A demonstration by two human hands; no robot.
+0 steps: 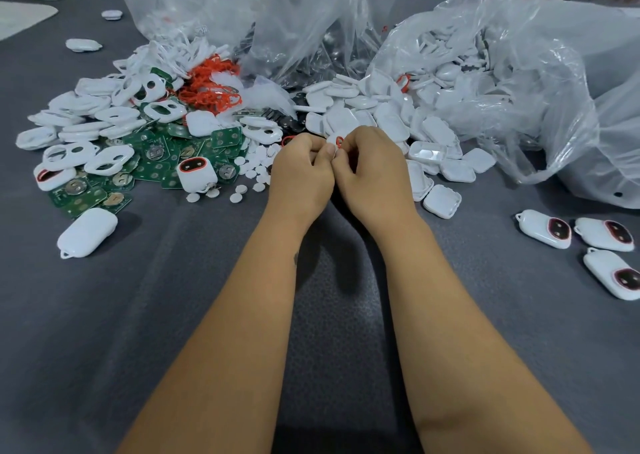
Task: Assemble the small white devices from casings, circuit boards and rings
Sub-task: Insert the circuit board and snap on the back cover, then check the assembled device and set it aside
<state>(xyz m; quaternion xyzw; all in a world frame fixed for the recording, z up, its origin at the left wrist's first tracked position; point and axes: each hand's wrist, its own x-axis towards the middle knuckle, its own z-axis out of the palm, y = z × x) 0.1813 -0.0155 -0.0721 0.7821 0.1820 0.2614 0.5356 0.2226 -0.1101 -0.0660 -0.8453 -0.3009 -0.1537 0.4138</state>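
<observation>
The fingers (330, 150) of both hands curl together over a small white casing piece (333, 140) with an orange ring (339, 141) at its top edge; the left hand (300, 173) and right hand (372, 173) pinch it between them, knuckles touching, held just above the grey desk (214, 315). How the ring sits on the piece cannot be told, since the fingers hide most of it. Just left of the hands lie small white round discs (254, 171), and beyond them a heap of green circuit boards (156, 163) mixed with white front casings with two openings (104, 159). One assembled device (196, 174) with an orange rim stands on the boards. A tangle of orange rings (211, 83) lies behind that heap. To the right of the hands white back casings (398, 121) spill from a clear plastic bag (519, 90). Three finished devices (588, 246) lie near the desk's right edge, well apart from the hands, and a plain white closed casing (86, 232) lies at the left.
</observation>
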